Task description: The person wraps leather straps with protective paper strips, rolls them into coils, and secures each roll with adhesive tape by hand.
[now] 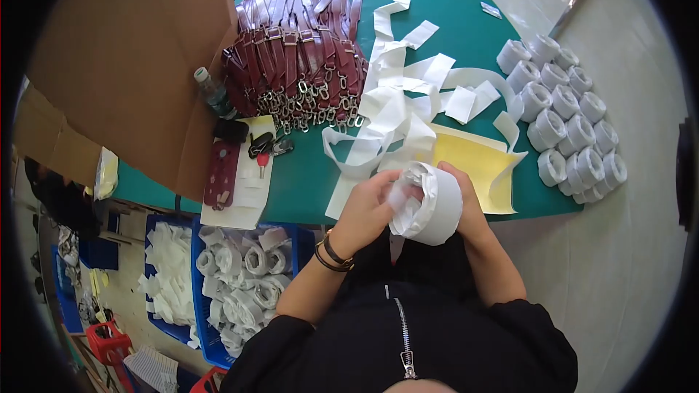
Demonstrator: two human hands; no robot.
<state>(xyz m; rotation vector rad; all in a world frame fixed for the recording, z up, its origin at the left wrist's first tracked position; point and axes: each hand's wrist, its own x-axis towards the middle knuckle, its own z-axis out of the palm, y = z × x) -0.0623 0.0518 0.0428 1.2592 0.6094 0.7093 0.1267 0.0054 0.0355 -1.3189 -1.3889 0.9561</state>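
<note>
A thick white roll of strip material [442, 207] is held up in front of my lap, its open end tilted toward the left. My right hand [466, 193] wraps around its far right side, with the fingers mostly hidden behind it. At the left end, my left hand [373, 207] grips the rim, fingers reaching into the hollow, where crumpled white material [416, 204] shows; the fingertips are slightly blurred. Just beyond the hands lie loose white strips [397, 105] and a yellow-faced sheet [470, 156] on the green table [302, 182].
Dark red straps with metal clasps [298, 51] are heaped at the back, beside a bottle [213, 92] and a large cardboard box [138, 51]. Stacked white rolls [571, 116] stand at the right edge. Blue crates [211, 335] of white pieces sit at lower left.
</note>
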